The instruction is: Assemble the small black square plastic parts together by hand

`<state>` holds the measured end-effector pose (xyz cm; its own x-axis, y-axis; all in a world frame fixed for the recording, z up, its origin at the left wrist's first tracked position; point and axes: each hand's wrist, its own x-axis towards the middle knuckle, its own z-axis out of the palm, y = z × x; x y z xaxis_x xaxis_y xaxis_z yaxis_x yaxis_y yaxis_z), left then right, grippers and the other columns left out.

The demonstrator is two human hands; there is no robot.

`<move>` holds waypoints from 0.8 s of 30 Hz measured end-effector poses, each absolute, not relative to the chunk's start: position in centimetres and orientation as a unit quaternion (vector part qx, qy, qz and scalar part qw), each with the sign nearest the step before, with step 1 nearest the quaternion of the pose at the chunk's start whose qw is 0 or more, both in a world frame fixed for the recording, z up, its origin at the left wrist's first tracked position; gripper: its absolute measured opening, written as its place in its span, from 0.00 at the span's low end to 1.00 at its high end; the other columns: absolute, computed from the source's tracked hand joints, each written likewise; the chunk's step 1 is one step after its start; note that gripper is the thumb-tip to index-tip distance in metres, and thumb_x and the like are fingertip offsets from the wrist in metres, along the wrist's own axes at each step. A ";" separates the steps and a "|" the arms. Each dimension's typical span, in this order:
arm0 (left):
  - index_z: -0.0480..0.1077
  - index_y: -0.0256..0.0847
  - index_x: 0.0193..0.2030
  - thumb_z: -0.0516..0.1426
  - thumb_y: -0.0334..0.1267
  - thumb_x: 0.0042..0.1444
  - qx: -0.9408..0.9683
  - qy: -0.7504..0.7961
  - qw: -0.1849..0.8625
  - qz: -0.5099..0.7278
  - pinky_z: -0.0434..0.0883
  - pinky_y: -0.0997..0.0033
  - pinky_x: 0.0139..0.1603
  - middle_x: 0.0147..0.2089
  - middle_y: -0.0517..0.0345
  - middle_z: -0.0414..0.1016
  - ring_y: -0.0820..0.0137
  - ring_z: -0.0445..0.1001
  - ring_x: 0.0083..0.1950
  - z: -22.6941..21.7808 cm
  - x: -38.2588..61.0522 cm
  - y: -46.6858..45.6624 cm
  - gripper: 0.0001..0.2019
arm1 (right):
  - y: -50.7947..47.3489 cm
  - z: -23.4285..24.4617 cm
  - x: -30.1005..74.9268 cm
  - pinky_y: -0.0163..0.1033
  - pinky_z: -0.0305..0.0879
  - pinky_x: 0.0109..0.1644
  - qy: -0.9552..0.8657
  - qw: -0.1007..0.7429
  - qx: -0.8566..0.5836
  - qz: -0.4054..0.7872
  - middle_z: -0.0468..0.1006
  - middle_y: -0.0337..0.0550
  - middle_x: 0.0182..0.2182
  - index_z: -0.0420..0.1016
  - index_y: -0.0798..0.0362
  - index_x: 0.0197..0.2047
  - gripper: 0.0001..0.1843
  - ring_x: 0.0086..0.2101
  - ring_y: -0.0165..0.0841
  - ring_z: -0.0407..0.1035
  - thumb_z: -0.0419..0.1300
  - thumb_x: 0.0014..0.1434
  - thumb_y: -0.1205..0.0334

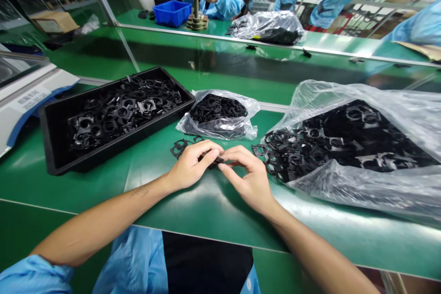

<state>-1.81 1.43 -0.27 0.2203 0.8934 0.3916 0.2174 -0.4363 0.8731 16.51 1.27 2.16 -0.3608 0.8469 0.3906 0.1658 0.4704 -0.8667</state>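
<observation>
My left hand and my right hand meet over the green table, fingers pinched together on a small black plastic part held between them. Just beyond my fingers lie a few loose black frame parts. A small clear bag of black parts sits behind them. A black tray with several black frame parts stands to the left. A large open clear bag spilling black parts lies at the right, close to my right hand.
A white machine stands at the far left edge. Across the green conveyor are a blue bin, a press stand, another bag of parts, and people in blue coats working.
</observation>
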 end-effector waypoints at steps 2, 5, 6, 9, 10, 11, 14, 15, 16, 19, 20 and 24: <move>0.77 0.38 0.41 0.52 0.44 0.71 0.700 0.401 0.353 0.474 0.72 0.70 0.46 0.40 0.54 0.81 0.68 0.78 0.41 -0.2 -1.9 1.4 0.16 | 1.3 2.1 16.5 0.38 0.73 0.38 -0.734 0.448 -0.342 0.379 0.80 0.43 0.37 0.79 0.50 0.38 0.04 0.36 0.33 0.74 0.64 0.62 0.68; 0.76 0.38 0.41 0.51 0.44 0.72 0.702 0.409 0.356 0.461 0.71 0.70 0.46 0.41 0.53 0.81 0.68 0.77 0.42 -0.2 -1.9 1.4 0.17 | 1.3 2.0 16.5 0.38 0.73 0.38 -0.737 0.452 -0.336 0.373 0.80 0.43 0.37 0.79 0.50 0.38 0.04 0.37 0.33 0.74 0.64 0.63 0.69; 0.76 0.37 0.41 0.50 0.44 0.72 0.703 0.410 0.357 0.458 0.71 0.70 0.46 0.41 0.53 0.81 0.68 0.77 0.42 -0.1 -1.9 1.3 0.17 | 1.3 2.0 16.5 0.37 0.74 0.38 -0.738 0.452 -0.336 0.371 0.80 0.43 0.37 0.78 0.51 0.38 0.04 0.37 0.33 0.74 0.64 0.63 0.69; 0.76 0.37 0.40 0.49 0.43 0.72 0.710 0.410 0.359 0.446 0.70 0.71 0.46 0.40 0.54 0.80 0.69 0.75 0.41 -0.1 -1.9 1.4 0.17 | 1.3 1.9 16.5 0.37 0.74 0.37 -0.741 0.450 -0.335 0.368 0.79 0.43 0.37 0.78 0.51 0.38 0.04 0.36 0.33 0.74 0.63 0.63 0.69; 0.75 0.37 0.40 0.49 0.43 0.72 0.712 0.410 0.359 0.442 0.70 0.71 0.45 0.39 0.54 0.79 0.69 0.75 0.41 0.0 -1.9 1.4 0.17 | 1.3 1.9 16.5 0.37 0.74 0.37 -0.742 0.449 -0.335 0.368 0.79 0.43 0.37 0.78 0.50 0.38 0.04 0.36 0.33 0.74 0.63 0.63 0.69; 0.75 0.37 0.40 0.49 0.43 0.72 0.715 0.410 0.359 0.438 0.69 0.71 0.45 0.38 0.54 0.79 0.69 0.75 0.40 0.0 -1.9 1.4 0.17 | 1.3 1.8 16.5 0.37 0.74 0.37 -0.742 0.448 -0.336 0.368 0.79 0.43 0.37 0.77 0.50 0.38 0.04 0.36 0.33 0.74 0.63 0.63 0.69; 0.74 0.38 0.38 0.47 0.42 0.73 0.723 0.412 0.356 0.425 0.69 0.71 0.44 0.36 0.55 0.77 0.69 0.74 0.39 0.1 -1.9 1.4 0.18 | 1.3 1.7 16.5 0.38 0.75 0.37 -0.746 0.442 -0.339 0.365 0.79 0.43 0.37 0.77 0.50 0.38 0.04 0.36 0.34 0.74 0.63 0.63 0.69; 0.73 0.38 0.38 0.47 0.42 0.73 0.727 0.413 0.354 0.419 0.69 0.71 0.44 0.36 0.55 0.77 0.69 0.74 0.39 0.1 -1.9 1.4 0.18 | 1.4 1.6 16.5 0.38 0.75 0.38 -0.748 0.440 -0.340 0.363 0.79 0.43 0.37 0.77 0.50 0.38 0.04 0.37 0.34 0.74 0.63 0.63 0.69; 0.73 0.38 0.37 0.47 0.42 0.73 0.730 0.415 0.352 0.413 0.69 0.71 0.43 0.36 0.55 0.76 0.69 0.73 0.39 0.1 -1.9 1.5 0.18 | 1.4 1.6 16.4 0.38 0.75 0.38 -0.750 0.438 -0.339 0.361 0.79 0.43 0.36 0.77 0.50 0.38 0.04 0.37 0.34 0.74 0.63 0.62 0.70; 0.72 0.38 0.36 0.47 0.41 0.72 0.738 0.419 0.346 0.400 0.68 0.71 0.42 0.35 0.55 0.76 0.69 0.73 0.38 0.1 -1.9 1.5 0.18 | 1.5 1.4 16.4 0.38 0.75 0.38 -0.754 0.435 -0.334 0.361 0.78 0.43 0.36 0.76 0.51 0.37 0.05 0.37 0.34 0.74 0.64 0.61 0.71; 0.72 0.38 0.36 0.47 0.41 0.72 0.740 0.419 0.344 0.399 0.68 0.72 0.42 0.35 0.56 0.76 0.69 0.73 0.37 0.1 -1.9 1.5 0.18 | 1.5 1.3 16.4 0.38 0.75 0.38 -0.754 0.434 -0.334 0.363 0.78 0.42 0.36 0.76 0.51 0.37 0.05 0.37 0.34 0.74 0.64 0.61 0.71; 0.72 0.38 0.36 0.47 0.41 0.72 0.742 0.414 0.338 0.405 0.68 0.72 0.41 0.35 0.56 0.76 0.70 0.73 0.37 0.1 -1.9 1.5 0.17 | 1.5 1.5 16.3 0.37 0.75 0.38 -0.751 0.434 -0.335 0.369 0.78 0.42 0.36 0.76 0.51 0.37 0.05 0.37 0.34 0.74 0.63 0.62 0.70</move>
